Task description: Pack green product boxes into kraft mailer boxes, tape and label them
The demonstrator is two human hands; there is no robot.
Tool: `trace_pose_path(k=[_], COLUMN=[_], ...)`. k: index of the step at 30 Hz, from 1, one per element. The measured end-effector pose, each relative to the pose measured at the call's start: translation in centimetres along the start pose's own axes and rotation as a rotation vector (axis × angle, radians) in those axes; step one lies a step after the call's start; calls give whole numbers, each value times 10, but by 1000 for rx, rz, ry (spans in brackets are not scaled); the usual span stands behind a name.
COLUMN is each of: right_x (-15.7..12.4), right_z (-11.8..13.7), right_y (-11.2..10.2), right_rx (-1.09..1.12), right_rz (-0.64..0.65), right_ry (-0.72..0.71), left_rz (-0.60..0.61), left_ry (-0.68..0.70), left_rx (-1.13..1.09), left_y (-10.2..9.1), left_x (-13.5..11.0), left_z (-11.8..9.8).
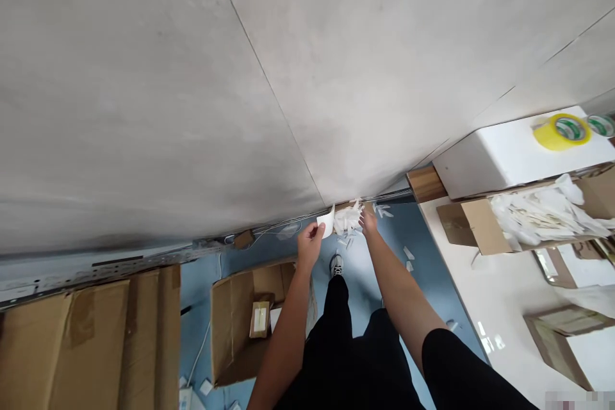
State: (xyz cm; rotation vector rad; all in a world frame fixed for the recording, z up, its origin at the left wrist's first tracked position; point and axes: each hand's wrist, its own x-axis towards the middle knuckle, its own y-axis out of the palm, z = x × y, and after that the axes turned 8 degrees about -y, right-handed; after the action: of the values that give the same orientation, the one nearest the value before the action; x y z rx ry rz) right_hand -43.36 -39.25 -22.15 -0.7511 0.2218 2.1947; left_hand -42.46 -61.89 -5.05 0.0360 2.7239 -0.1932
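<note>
My left hand [310,242] is closed on a curled white paper strip [327,221], held low in front of me near the foot of the grey wall. My right hand [369,222] reaches down to a heap of white paper scraps [348,218] lying on the blue floor against the wall; its fingers touch or pinch the heap, though I cannot see them clearly. More scraps [407,255] are scattered on the floor to the right. My black trousers and one shoe [337,264] show below the hands.
An open cardboard box [235,327] sits on the floor at my left, with flattened cartons [91,339] further left. A white table [500,295] on the right carries a box of white scraps [538,214], a white case [509,154] and yellow tape rolls [561,132].
</note>
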Motion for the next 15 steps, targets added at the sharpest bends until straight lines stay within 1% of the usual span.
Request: trace_pose_path(k=[3, 5, 7, 9, 11, 13, 15], right_x=[-16, -34, -57, -86, -116, -144, -166], right_z=[15, 29, 47, 69, 93, 117, 138], right_y=[-15, -27, -43, -62, -85, -112, -143], right_rx=[99, 173, 218, 273, 288, 313, 351], right_rz=[-17, -5, 2, 53, 98, 122, 108], right_ry=[36, 12, -39, -158, -279, -360, -414], left_rz=[27, 60, 98, 139, 191, 265, 350], left_ry=[11, 34, 86, 178, 307, 448, 576], left_rx=[-4, -2, 23, 71, 133, 188, 221], left_y=[11, 25, 43, 65, 90, 118, 149], left_x=[0, -1, -4, -11, -21, -35, -54], left_z=[-5, -12, -22, -34, -47, -59, -69])
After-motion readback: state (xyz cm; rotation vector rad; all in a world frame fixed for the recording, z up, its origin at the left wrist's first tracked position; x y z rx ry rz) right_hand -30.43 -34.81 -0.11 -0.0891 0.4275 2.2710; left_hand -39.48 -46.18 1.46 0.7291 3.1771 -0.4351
